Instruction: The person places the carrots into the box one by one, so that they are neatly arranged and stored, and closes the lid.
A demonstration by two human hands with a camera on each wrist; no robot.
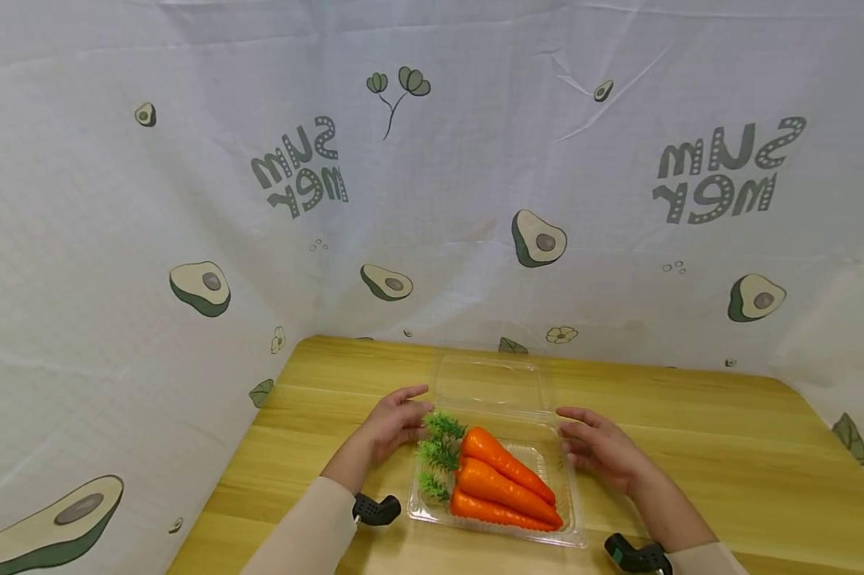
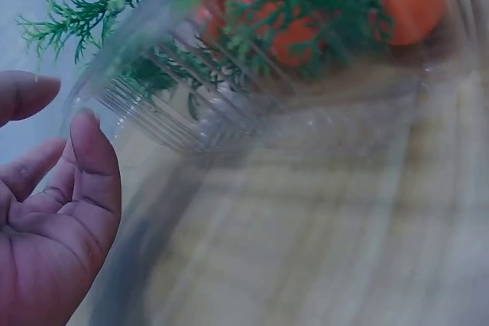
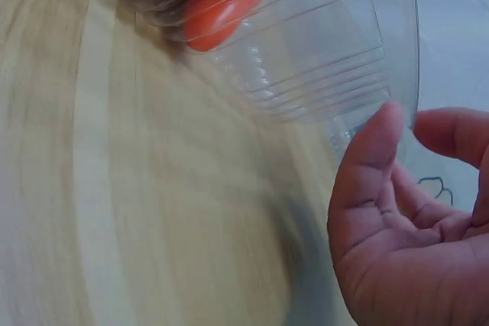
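Note:
A clear plastic clamshell box sits in front of me with its lid folded back. Inside lie three orange carrots, their green tops pointing left. My left hand is beside the box's left edge, fingers loosely bent; the left wrist view shows a gap between thumb and fingertip at the rim. At the opposite edge is my right hand. Its thumb and fingertip stand on either side of the clear rim in the right wrist view, slightly apart. Whether either hand touches the plastic is hard to tell.
A wood-grain table lies under the box. White cloth with avocado and lettering prints hangs behind it and along both sides. Black wrist cameras sit on the left wrist and right wrist.

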